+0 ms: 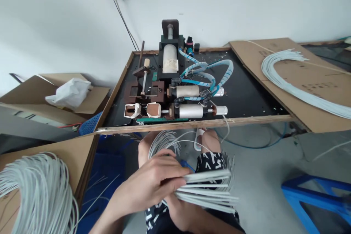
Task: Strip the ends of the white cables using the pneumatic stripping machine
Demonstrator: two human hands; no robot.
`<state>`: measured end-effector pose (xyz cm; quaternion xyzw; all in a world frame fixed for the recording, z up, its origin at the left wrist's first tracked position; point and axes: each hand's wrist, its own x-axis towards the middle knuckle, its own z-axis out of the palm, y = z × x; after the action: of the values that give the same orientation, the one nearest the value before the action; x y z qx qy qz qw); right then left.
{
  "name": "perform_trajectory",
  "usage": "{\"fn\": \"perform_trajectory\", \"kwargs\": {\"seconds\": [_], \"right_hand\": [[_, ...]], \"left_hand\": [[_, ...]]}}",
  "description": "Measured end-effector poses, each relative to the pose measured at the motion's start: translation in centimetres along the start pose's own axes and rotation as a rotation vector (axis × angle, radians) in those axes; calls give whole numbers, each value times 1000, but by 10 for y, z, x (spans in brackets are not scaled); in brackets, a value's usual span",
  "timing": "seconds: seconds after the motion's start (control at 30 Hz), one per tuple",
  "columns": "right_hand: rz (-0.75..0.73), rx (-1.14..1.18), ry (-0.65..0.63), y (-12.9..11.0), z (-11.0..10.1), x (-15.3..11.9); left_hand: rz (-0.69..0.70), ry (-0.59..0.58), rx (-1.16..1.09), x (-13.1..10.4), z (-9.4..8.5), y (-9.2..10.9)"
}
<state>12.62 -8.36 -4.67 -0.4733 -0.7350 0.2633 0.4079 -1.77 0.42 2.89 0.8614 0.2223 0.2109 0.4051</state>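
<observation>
Pale wall (219, 3) backs a black, wood-edged bench (246, 98). Before it, the left hand's (159, 175) fingers close around white wires (205, 192), their ends fanning rightward; the right hand (181, 208) sits beneath, its grip hidden. Beyond, a pneumatic machine (189, 110) crowds the bench's front edge, with open black surface rightward. Cardboard (287, 76) on the right and a blue stool (309, 204) flank bare floor (263, 175).

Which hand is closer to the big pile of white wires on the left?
The left. The left hand is to the right of the pile, across a gap; the right hand is farther right, partly under the left.
</observation>
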Motion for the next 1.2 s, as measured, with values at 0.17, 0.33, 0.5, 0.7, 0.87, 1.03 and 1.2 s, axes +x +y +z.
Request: {"fn": "perform_trajectory", "kwargs": {"seconds": [0.17, 0.33, 0.5, 0.7, 0.87, 1.03, 1.2], "right_hand": [[231, 192, 107, 2, 16, -1], [655, 940, 270, 1, 34, 4], [693, 1101, 222, 3, 31, 8], [710, 1107, 223, -6, 23, 16], [714, 1115, 257, -7, 23, 14], [680, 1141, 235, -6, 24, 13], [680, 1165, 245, -2, 26, 11]], "left_hand": [[-118, 197, -67, 0, 15, -2], [-374, 700, -330, -1, 17, -15], [-439, 1150, -271, -6, 13, -38], [-534, 1233, -221, -6, 16, -46], [-560, 1244, -213, -3, 16, -48], [-573, 1237, -243, -3, 15, -50], [-559, 1243, -276, -3, 11, -51]]}}
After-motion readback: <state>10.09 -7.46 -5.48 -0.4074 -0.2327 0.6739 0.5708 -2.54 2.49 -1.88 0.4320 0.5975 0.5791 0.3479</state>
